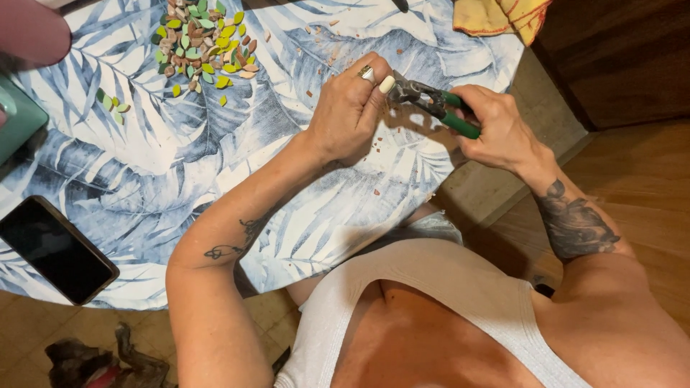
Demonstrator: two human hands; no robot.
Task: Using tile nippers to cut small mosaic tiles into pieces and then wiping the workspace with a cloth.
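From above, my right hand has its grip closed around the green handles of the nippers. My left hand pinches a pale tile piece at the nippers' head, over the desk. The chip pile lies well left of the nippers; the phone lies far below-left.

Open cloth across the middle of the table, room to pass there. Upper centre is blocked by the heap of leaf-shaped chips (a few strays beside it); a phone sits lower left, a yellow rag top right.
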